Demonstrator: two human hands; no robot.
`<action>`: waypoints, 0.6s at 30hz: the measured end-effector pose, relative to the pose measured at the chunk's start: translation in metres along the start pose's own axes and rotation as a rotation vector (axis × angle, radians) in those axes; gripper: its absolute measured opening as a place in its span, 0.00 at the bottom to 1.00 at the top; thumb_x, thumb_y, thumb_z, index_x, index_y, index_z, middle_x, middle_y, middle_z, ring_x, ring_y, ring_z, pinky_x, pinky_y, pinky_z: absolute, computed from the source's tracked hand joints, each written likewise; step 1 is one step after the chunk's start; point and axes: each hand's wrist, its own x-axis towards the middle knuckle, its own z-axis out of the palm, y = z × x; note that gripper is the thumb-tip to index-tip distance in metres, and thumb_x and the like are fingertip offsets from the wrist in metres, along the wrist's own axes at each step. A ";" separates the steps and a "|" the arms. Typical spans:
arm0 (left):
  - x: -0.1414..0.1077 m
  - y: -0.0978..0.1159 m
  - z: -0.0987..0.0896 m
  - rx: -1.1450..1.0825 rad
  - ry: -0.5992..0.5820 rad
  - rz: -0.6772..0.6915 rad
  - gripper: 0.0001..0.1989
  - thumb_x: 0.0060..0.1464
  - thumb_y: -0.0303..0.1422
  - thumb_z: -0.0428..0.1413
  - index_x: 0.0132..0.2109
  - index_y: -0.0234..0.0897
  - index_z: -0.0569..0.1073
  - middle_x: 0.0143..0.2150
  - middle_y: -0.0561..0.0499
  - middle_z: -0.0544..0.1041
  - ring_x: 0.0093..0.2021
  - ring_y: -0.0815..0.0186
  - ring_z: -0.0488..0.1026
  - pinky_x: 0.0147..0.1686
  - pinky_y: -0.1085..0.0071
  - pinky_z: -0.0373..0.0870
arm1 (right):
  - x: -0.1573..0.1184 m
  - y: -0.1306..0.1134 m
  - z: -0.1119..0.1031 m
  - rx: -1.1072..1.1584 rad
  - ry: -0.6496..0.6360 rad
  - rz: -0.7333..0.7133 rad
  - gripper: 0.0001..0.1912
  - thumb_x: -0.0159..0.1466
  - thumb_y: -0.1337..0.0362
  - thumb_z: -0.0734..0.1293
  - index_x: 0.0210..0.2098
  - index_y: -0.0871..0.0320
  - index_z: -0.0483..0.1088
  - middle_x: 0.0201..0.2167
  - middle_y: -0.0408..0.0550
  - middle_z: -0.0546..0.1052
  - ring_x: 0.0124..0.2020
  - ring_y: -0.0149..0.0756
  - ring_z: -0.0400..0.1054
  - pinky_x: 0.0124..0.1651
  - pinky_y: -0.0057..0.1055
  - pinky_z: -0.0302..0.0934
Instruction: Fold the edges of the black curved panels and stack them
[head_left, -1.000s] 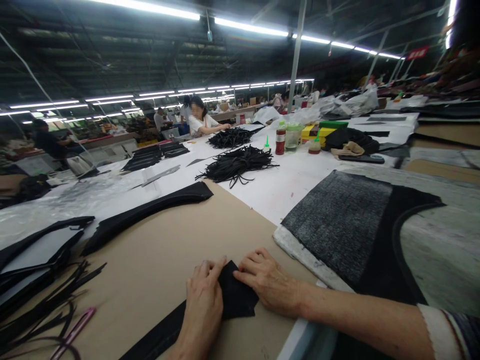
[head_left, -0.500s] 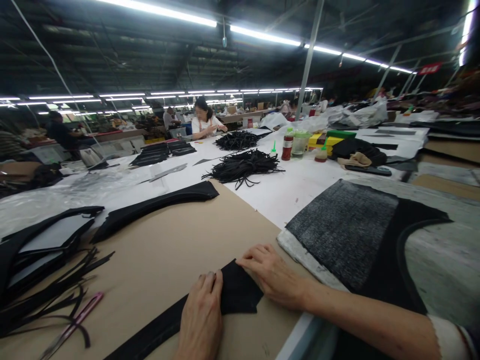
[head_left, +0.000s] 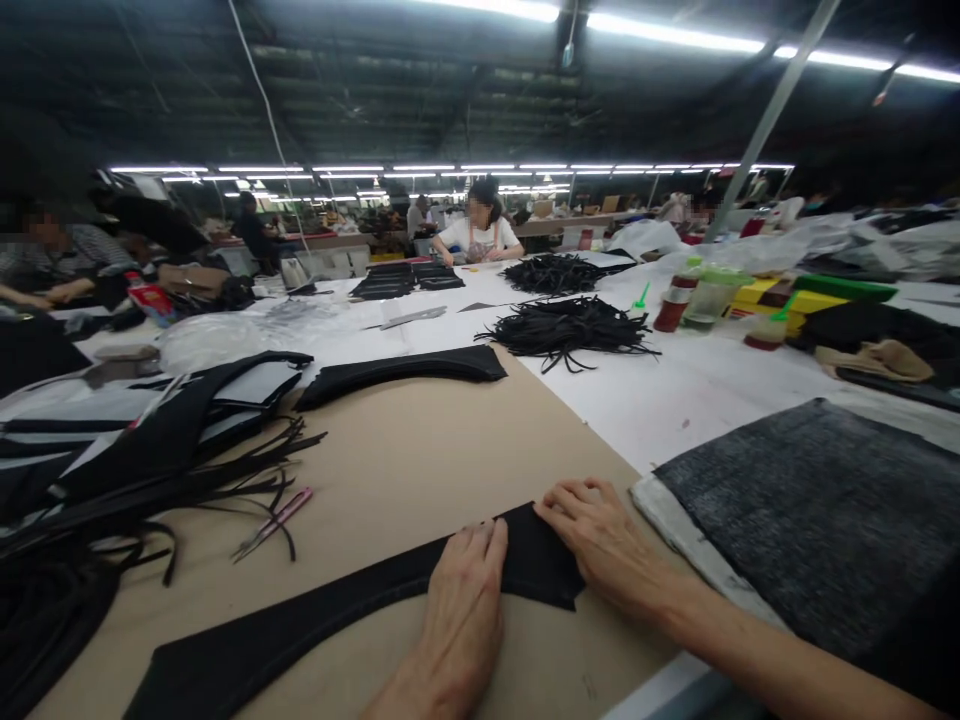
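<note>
A long curved black piece of leather-like material (head_left: 337, 605) lies across the tan board (head_left: 420, 440) in front of me. My left hand (head_left: 469, 600) rests on it with fingers stretched out flat, right of its middle. At its wide right end, my right hand (head_left: 592, 525) has its fingers bent together at the top corner; its thumb is hidden. Farther back on the board lie similar curved black pieces (head_left: 405, 372), stacked. Pink-handled snips (head_left: 289, 512) lie to the left among loose black strips (head_left: 262, 470).
Beyond the board sits a heap of black strips (head_left: 566, 328). Bottles (head_left: 677, 295) and a yellow box (head_left: 772, 295) stand at the back right. A dark textured panel (head_left: 795, 510) lies on a pale slab at right. A person (head_left: 480, 235) works across the table.
My view has turned left, so more of the curved piece and the left-hand pile shows. Both hands stay at nearly the same places on the piece.
</note>
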 end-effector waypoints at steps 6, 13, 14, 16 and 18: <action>-0.003 -0.015 -0.011 -0.282 0.196 -0.140 0.24 0.55 0.17 0.39 0.54 0.35 0.68 0.48 0.45 0.72 0.48 0.65 0.71 0.50 0.68 0.69 | 0.021 -0.035 0.005 0.128 -0.020 -0.157 0.28 0.59 0.79 0.57 0.57 0.56 0.63 0.49 0.50 0.69 0.49 0.40 0.59 0.54 0.37 0.50; -0.040 -0.040 -0.029 0.147 0.084 -0.155 0.21 0.55 0.19 0.45 0.54 0.35 0.70 0.50 0.46 0.74 0.50 0.59 0.69 0.54 0.61 0.66 | 0.022 -0.034 0.025 0.142 -0.003 -0.164 0.29 0.57 0.81 0.55 0.56 0.56 0.65 0.49 0.49 0.70 0.48 0.40 0.61 0.53 0.39 0.50; -0.047 -0.045 -0.031 0.201 0.077 -0.142 0.21 0.56 0.19 0.45 0.54 0.34 0.70 0.50 0.45 0.74 0.50 0.59 0.69 0.54 0.61 0.66 | 0.022 -0.032 0.027 0.135 0.004 -0.174 0.29 0.57 0.81 0.55 0.55 0.56 0.65 0.49 0.50 0.70 0.48 0.40 0.61 0.53 0.40 0.50; -0.059 -0.056 -0.035 0.300 0.083 -0.120 0.19 0.58 0.22 0.46 0.55 0.32 0.69 0.50 0.44 0.75 0.50 0.59 0.70 0.54 0.61 0.67 | 0.023 -0.030 0.028 0.123 0.021 -0.190 0.29 0.57 0.81 0.55 0.55 0.57 0.66 0.48 0.50 0.71 0.47 0.41 0.62 0.53 0.41 0.50; -0.072 -0.070 -0.040 0.383 0.110 -0.104 0.17 0.60 0.25 0.46 0.54 0.31 0.71 0.48 0.44 0.76 0.48 0.59 0.72 0.52 0.61 0.68 | 0.023 -0.029 0.028 0.112 0.035 -0.199 0.29 0.57 0.81 0.55 0.54 0.57 0.67 0.46 0.50 0.72 0.46 0.40 0.62 0.52 0.41 0.50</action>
